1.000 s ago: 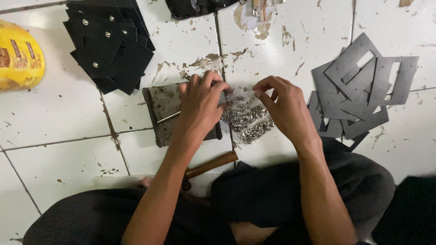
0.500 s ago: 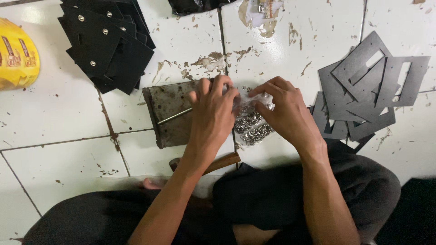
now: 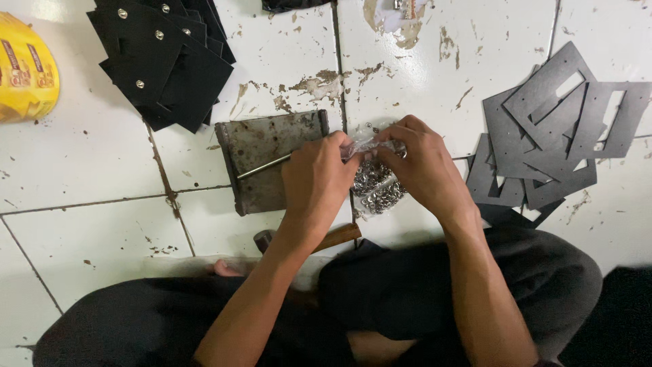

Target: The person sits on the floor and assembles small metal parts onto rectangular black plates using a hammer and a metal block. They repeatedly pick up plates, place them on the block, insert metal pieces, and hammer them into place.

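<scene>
Both of my hands grip a clear plastic bag (image 3: 375, 185) filled with small silver metal rings or eyelets. My left hand (image 3: 318, 178) pinches the bag's top from the left, and my right hand (image 3: 419, 164) pinches it from the right. The bag hangs just right of a rusty metal block (image 3: 261, 160) on the tiled floor. A thin metal rod (image 3: 261, 166) lies across the block, running under my left hand. A wooden hammer handle (image 3: 338, 236) pokes out below my left wrist.
A stack of black card pieces with silver studs (image 3: 166, 58) lies at the upper left. Grey card frames with rectangular cut-outs (image 3: 553, 129) are piled at the right. A yellow packet (image 3: 27, 71) sits at the left edge. My dark-trousered legs fill the bottom.
My hands have drawn closer together on the bag's top and lifted it slightly. The view has shifted a little; the block and card piles stay put.
</scene>
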